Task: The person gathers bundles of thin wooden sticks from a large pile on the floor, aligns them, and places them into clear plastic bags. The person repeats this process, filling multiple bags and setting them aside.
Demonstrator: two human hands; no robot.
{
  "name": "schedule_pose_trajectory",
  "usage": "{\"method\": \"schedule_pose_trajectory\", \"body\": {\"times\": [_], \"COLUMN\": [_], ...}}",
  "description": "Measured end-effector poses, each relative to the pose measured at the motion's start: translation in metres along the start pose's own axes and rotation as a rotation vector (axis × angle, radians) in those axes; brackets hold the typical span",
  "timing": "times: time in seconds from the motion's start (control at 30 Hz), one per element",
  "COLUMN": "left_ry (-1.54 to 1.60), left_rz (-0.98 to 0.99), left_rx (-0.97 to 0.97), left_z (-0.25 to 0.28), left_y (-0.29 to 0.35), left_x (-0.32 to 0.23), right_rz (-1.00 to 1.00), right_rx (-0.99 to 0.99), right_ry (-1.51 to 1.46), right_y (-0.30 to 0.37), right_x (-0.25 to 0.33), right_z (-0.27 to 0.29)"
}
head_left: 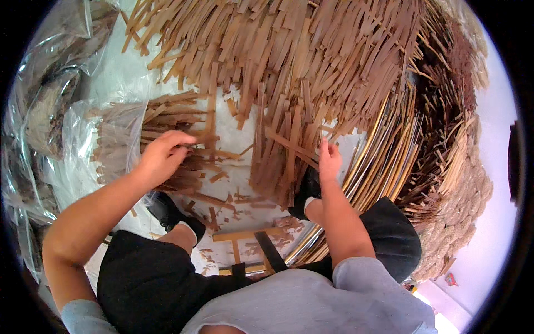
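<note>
My left hand is over a bundle of flat brown strips that sticks out of a clear plastic bag. Its thumb and fingers are pinched together at the ends of the strips, on what looks like one brown strip. My right hand is raised at the right, its fingers closed and pointing away from me. What they hold is too small to make out. A slanting brown strip ends beside this hand, over a pile of loose strips on the floor.
A broad layer of overlapping brown strips spreads across the far side. Bundled thin rods curve along the right, beside coiled tan rope-like material. Plastic-wrapped bundles lie left. A wooden stool frame and strip scraps are near my feet.
</note>
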State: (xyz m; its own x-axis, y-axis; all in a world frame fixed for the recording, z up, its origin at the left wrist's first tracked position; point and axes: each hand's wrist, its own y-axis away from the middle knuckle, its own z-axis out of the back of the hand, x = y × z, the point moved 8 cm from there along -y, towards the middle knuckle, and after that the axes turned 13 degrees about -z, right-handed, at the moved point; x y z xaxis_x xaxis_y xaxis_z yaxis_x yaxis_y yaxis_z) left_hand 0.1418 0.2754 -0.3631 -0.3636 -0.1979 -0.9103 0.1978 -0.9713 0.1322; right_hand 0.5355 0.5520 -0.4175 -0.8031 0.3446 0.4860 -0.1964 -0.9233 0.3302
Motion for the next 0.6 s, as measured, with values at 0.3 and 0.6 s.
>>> {"method": "schedule_pose_trajectory", "body": {"times": [0.3,0.6], "left_ry": [0.778,1.385], "left_rz": [0.742,0.688], "left_rx": [0.033,0.005], "left_z": [-0.220,-0.263], "left_y": [-0.083,-0.054], "left_x": [0.078,0.068], "right_rz": [0.091,0.348], "right_rx": [0.305,0.681], "right_ry": [0.250,0.038], "right_y": [0.053,0.124], "right_x": [0.041,0.027], "right_z": [-0.091,-0.120]}}
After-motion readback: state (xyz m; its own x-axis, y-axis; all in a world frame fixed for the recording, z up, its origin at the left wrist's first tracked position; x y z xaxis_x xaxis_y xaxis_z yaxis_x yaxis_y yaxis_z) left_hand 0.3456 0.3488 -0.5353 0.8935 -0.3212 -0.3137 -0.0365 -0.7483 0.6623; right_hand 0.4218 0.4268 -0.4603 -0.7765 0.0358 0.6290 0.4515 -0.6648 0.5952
